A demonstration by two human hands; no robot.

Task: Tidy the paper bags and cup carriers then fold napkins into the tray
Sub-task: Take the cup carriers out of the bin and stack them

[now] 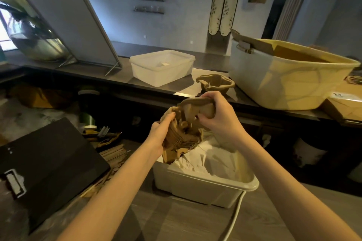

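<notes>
A stack of brown pulp cup carriers (182,137) is held in the air above a white tub (205,184) full of white napkins (211,160). My left hand (159,133) grips the stack's left side. My right hand (217,113) grips the top carrier and lifts it off the stack. One more brown cup carrier (215,84) sits on the dark counter behind. A large cream bin (284,82) holding brown paper bags stands at the right.
A lidded translucent container (162,66) stands on the raised counter (121,78). A framed board leans at the back left. A black clipboard (43,164) lies at the left, next to wooden stirrers. A white cable (235,219) runs below the tub. Flat brown bags (344,107) lie far right.
</notes>
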